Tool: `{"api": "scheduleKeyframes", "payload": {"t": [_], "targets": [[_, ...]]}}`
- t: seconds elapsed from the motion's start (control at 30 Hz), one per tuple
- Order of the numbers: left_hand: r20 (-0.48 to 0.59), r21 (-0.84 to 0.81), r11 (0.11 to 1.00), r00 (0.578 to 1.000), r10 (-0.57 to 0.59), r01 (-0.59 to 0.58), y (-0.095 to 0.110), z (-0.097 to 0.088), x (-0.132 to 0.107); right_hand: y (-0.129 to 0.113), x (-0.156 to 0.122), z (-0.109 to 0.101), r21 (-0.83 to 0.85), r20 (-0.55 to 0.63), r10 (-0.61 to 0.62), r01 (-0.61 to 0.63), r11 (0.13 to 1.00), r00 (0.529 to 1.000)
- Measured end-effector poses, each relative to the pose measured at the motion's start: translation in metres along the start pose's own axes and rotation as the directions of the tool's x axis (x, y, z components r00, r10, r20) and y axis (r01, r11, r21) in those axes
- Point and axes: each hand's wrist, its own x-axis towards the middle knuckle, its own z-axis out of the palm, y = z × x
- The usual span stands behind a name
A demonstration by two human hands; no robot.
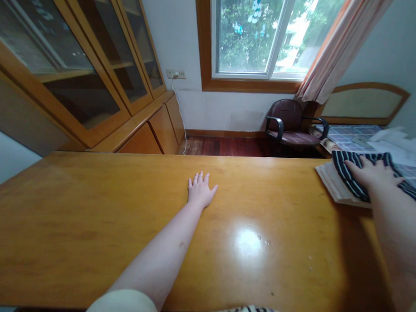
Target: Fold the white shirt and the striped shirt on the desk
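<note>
Cloth [355, 185], striped: long axis slants rightward, nearer the wearer | right hand [377, 173]: fingers spread atop it | left hand [200, 192]: flat on counter [117, 216], grasping nothing

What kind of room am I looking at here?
Probably a bedroom, perhaps doubling as a study: beyond the wide wooden table are an armchair and what looks like a bed, with a plaid cover and a curved headboard.

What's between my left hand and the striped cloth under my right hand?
Along the tabletop from your left hand to the striped cloth, only the pale stack stands in the way; its left edge juts out past the cloth.
</note>
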Motion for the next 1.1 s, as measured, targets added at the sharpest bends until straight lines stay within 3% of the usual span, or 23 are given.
{"api": "scheduleKeyframes", "payload": {"t": [0.13, 0.23, 0.3, 0.37, 0.43, 0.53, 0.7, 0.9, 1.1], "targets": [[-0.010, -0.001, 1.000, 1.000, 0.003, -0.003, -0.001, 0.002, 0.001, -0.010, -0.010, -0.010, -0.018, -0.049, -0.019, 0.018, 1.000, 0.999], [-0.010, -0.001, 1.000, 1.000, 0.005, -0.005, -0.001, 0.003, 0.001, -0.024, -0.034, -0.014, -0.017, -0.148, -0.055, 0.053, 0.998, 0.988], [-0.009, -0.001, 1.000, 1.000, 0.009, -0.009, -0.002, 0.003, 0.001, -0.039, -0.060, -0.008, 0.016, -0.253, -0.144, 0.153, 0.988, 0.957], [-0.014, 0.000, 1.000, 1.000, 0.013, -0.013, -0.002, 0.003, 0.001, -0.059, -0.092, 0.009, 0.101, -0.292, -0.292, 0.333, 0.937, 0.911], [-0.019, 0.000, 1.000, 1.000, 0.013, -0.013, -0.002, 0.003, 0.001, -0.085, -0.126, 0.033, 0.213, -0.227, -0.411, 0.457, 0.864, 0.883], [-0.031, 0.004, 1.000, 0.999, 0.010, -0.010, -0.002, 0.004, 0.001, -0.130, -0.174, 0.070, 0.358, -0.072, -0.553, 0.539, 0.762, 0.830], [-0.056, -0.006, 1.000, 0.998, 0.008, -0.008, -0.001, 0.002, -0.001, -0.183, -0.226, 0.104, 0.382, 0.005, -0.716, 0.660, 0.646, 0.698], [-0.171, -0.014, 0.990, 0.976, 0.137, -0.141, 0.000, 0.000, -0.006, -0.192, -0.251, 0.118, 0.249, -0.003, -0.719, 0.697, 0.672, 0.695], [-0.057, -0.006, 0.988, 0.986, 0.154, -0.155, -0.001, 0.006, 0.002, -0.196, -0.252, 0.121, 0.170, 0.074, -0.766, 0.749, 0.640, 0.638]]}}
